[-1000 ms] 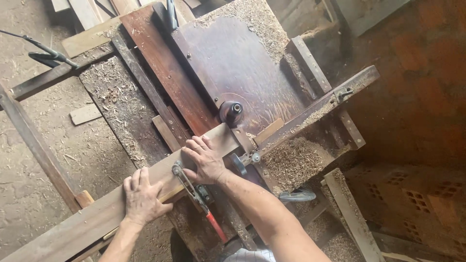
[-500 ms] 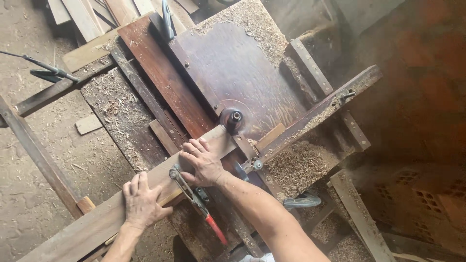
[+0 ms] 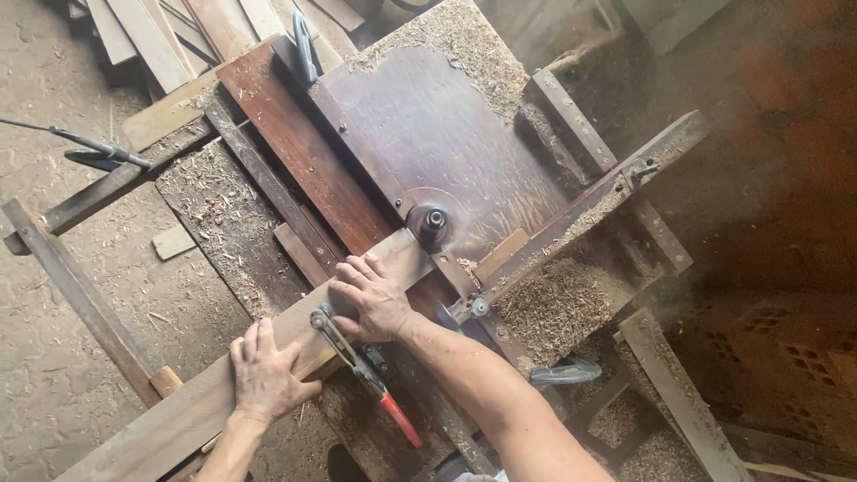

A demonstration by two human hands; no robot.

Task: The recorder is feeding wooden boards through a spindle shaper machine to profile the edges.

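A long pale wooden plank (image 3: 178, 406) lies slanted across a dusty saw table (image 3: 446, 134), its far end against the round saw blade (image 3: 430, 220). My right hand (image 3: 370, 296) presses flat on the plank close to the blade. My left hand (image 3: 263, 368) rests flat on the plank further back. A clamp with a red handle (image 3: 366, 379) lies across the plank between my hands. Fine dust blurs the air to the right of the blade.
A dark wooden fence rail (image 3: 295, 152) runs along the left of the table. A slanted beam (image 3: 589, 201) crosses on the right above a sawdust heap (image 3: 558, 299). Loose boards (image 3: 152, 36) lie top left. A blue clamp handle (image 3: 567, 370) sits lower right.
Both hands and the plank have shifted slightly toward the blade. Dust in the air on the right has grown thicker.
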